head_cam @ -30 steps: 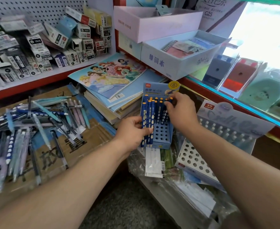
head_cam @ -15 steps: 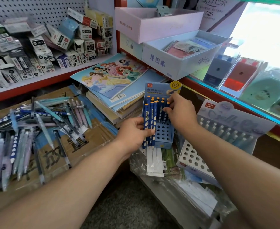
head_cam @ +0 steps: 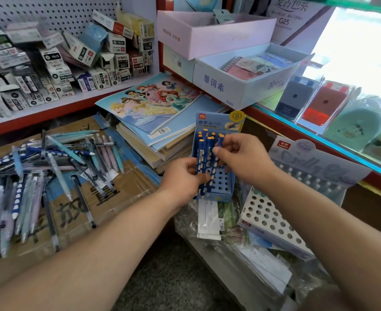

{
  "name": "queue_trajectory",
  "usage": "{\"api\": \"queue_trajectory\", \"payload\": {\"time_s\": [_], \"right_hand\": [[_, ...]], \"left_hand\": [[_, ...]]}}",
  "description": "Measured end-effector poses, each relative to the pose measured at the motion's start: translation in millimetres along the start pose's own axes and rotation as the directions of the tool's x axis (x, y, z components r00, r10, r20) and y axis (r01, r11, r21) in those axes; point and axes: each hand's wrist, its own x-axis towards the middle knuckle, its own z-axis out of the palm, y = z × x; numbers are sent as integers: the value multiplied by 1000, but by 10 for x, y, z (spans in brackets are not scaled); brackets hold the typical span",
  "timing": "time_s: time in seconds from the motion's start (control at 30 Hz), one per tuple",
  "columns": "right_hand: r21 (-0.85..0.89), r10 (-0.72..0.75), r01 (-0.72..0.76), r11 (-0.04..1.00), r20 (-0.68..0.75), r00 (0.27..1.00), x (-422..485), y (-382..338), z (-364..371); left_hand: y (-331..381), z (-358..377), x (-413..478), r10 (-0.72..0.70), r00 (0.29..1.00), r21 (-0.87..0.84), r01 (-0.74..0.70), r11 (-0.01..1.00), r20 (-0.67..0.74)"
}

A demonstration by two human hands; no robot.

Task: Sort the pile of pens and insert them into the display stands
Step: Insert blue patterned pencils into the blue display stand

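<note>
- Your left hand [head_cam: 182,178] grips the blue pens [head_cam: 202,153] upright against the blue stand [head_cam: 225,196].
- Your right hand [head_cam: 243,158] pinches one of them; empty holes lie just below.

One wide-angle head-worn view looks forward and down along both forearms, close over the left hand [head_cam: 181,178] and right hand [head_cam: 245,158] with the blue pens [head_cam: 200,151] at the display stand [head_cam: 222,187], facing the red shelf edge [head_cam: 39,118] beyond.
</note>
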Motion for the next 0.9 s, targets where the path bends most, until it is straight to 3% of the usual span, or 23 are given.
{"api": "queue_trajectory", "payload": {"time_s": [0.07, 0.2, 0.47, 0.6, 0.8, 0.9], "right_hand": [[12, 17, -16, 1000, -129, 992, 73, 40, -81], [-187, -30, -26, 982, -289, 957, 158, 108, -142], [-255, 33, -98, 962, -246, 969, 219, 238, -52], [-265, 14, -79, 961, -237, 971, 213, 243, -43], [-411, -76, -26, 911, -232, 970, 241, 222, 1], [-432, -16, -81, 898, -215, 976, 240, 239, 1]], "left_hand": [[10, -22, 2, -17, 998, -9, 16, 1000, -52], [37, -66, -24, -72, 995, -48, 69, 996, -65], [16, -51, -5, -58, 997, -23, 57, 998, -45], [-12, -33, 10, -61, 997, -34, 59, 998, -41], [-26, -25, 22, -63, 998, -45, 61, 997, -24], [-33, -32, 25, -70, 997, -48, 68, 997, -23]]}}
